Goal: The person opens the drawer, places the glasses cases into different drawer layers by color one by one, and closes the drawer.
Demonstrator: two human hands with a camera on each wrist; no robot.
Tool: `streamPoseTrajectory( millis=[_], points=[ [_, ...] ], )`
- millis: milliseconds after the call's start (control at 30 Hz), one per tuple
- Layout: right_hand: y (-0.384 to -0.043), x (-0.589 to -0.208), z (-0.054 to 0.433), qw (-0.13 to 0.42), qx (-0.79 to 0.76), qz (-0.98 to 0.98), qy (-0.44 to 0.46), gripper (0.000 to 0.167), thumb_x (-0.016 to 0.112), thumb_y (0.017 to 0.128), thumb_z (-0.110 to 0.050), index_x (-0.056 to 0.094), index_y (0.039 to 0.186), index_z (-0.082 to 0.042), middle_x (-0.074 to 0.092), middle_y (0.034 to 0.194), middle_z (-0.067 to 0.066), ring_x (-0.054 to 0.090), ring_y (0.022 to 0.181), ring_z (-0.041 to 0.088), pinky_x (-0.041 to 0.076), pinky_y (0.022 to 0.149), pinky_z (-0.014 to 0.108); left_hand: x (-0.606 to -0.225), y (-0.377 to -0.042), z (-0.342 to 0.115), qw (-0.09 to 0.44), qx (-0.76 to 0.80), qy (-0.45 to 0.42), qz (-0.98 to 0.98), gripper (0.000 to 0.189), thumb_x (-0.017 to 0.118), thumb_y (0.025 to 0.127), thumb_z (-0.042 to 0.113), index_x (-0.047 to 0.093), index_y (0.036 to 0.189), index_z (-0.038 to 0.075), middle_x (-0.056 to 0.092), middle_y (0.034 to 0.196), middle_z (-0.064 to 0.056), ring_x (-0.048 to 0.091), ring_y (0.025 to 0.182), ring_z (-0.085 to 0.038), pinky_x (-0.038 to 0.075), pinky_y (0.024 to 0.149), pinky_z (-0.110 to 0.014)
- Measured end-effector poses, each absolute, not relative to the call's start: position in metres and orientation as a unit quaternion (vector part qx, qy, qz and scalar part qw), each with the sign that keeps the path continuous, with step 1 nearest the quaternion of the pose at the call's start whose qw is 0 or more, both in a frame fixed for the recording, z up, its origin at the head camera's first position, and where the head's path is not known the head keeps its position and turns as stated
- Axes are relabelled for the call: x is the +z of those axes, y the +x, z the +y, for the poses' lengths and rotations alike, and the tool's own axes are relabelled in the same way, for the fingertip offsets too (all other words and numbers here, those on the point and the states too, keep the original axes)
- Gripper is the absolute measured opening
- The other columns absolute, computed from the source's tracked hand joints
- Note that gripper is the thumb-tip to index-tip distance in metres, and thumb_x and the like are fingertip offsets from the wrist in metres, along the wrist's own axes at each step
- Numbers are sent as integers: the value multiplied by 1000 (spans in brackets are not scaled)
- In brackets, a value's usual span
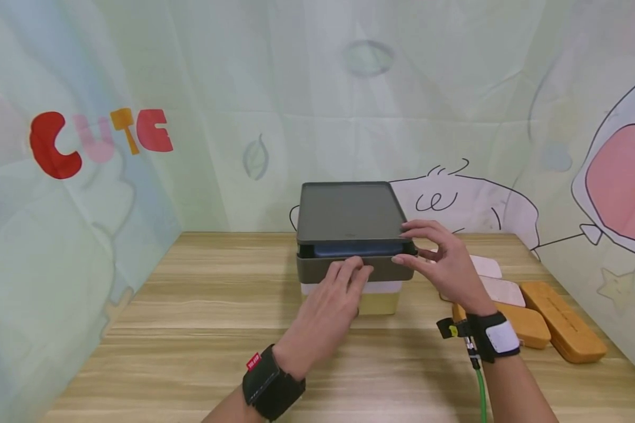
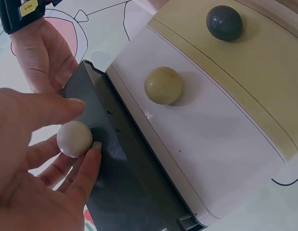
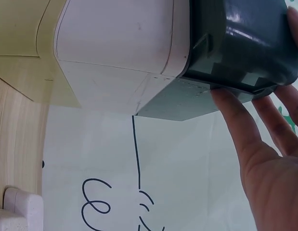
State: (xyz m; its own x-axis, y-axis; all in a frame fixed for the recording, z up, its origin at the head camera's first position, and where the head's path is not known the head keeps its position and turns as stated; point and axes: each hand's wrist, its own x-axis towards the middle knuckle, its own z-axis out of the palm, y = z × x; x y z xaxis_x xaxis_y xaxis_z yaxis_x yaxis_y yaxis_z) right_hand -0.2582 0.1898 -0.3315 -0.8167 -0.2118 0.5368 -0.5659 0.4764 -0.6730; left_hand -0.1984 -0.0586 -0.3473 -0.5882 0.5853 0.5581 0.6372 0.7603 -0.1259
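Note:
A stack of drawer boxes stands on the table: a yellow one point(image 1: 376, 304) at the bottom, a white one point(image 2: 187, 130) in the middle and a dark grey one point(image 1: 351, 211) on top. The dark grey drawer point(image 1: 296, 272) sits forward of its casing, and something blue point(image 1: 344, 250) shows in the gap. With thumb and fingers, my left hand point(image 2: 38, 139) pinches the round white knob point(image 2: 74, 139) on that drawer's front. My right hand point(image 1: 447, 267) touches the right front corner of the top box, its fingers fairly straight, index on the casing and thumb by the drawer front.
Right of the stack lie orange cases point(image 1: 563, 320) and whitish ones point(image 1: 503, 291). The white drawer bears a yellowish knob point(image 2: 163, 85), the yellow one a dark knob point(image 2: 224, 23). A printed cloth point(image 1: 217, 88) hangs behind. A green cable point(image 1: 481, 393) runs from the right wrist strap.

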Motion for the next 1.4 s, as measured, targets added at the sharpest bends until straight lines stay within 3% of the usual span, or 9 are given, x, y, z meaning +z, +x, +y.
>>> streamPoseTrajectory(
  millis=[200,533,800,1067,1400],
  points=[
    [-259,-333,187,218,449,-836,229,34,82,86,-17,72,118,-14,61,138,1,56,125,4,56,93,37,-349,-200,-60,279,-50,-339,-897,55,68,93,3,49,145,8,47,144,-9,51,122,-22,50,101,-30],
    [-261,-335,179,273,436,-826,232,26,81,85,-11,73,110,-7,66,128,7,63,119,21,59,86,38,-352,-203,-61,262,-48,-330,-906,69,70,93,3,39,154,8,40,153,-13,46,133,-26,53,101,-30],
    [-263,-339,170,301,452,-813,213,23,81,84,-11,73,106,-5,67,122,9,65,114,21,59,86,34,-358,-208,-63,268,-19,-326,-906,77,68,93,0,28,158,7,39,155,-14,45,135,-27,50,105,-31],
    [-265,-342,163,324,464,-801,196,22,81,83,-10,73,102,-4,67,117,10,64,112,22,60,85,37,-362,-212,-65,282,-9,-328,-901,80,65,92,-6,24,160,5,37,156,-15,44,136,-27,44,111,-33],
    [-267,-345,157,365,435,-802,187,26,84,79,-7,69,99,0,67,113,11,65,106,20,60,82,35,-366,-218,-66,303,13,-334,-892,88,75,91,16,22,160,2,36,157,-15,43,139,-26,38,118,-33]
  ],
)
